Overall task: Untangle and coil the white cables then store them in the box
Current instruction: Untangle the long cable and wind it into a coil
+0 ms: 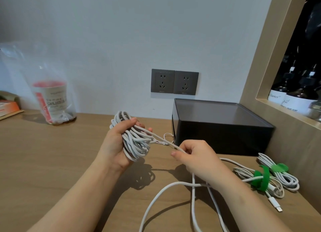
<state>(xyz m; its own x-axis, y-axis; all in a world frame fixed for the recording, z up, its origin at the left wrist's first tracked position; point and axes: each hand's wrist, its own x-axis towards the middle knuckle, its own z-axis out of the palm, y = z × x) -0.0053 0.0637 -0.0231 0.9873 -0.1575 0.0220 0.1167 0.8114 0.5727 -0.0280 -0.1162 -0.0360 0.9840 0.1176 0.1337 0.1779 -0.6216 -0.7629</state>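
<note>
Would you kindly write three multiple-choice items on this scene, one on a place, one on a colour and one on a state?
1. Where do the two tied cable bundles lie?
A. on the box
B. on the table, right of the right hand
C. in the plastic bag

2. What colour are the straps round them?
A. green
B. red
C. black

3. What is the left hand doing?
A. resting flat
B. pointing at a socket
C. gripping a coil of white cable

Answers: 1 B, they rest on the wood beyond the right wrist; 2 A, both bands are bright green; 3 C, its fingers curl round the loops, while the right hand pinches a strand from them.
</note>
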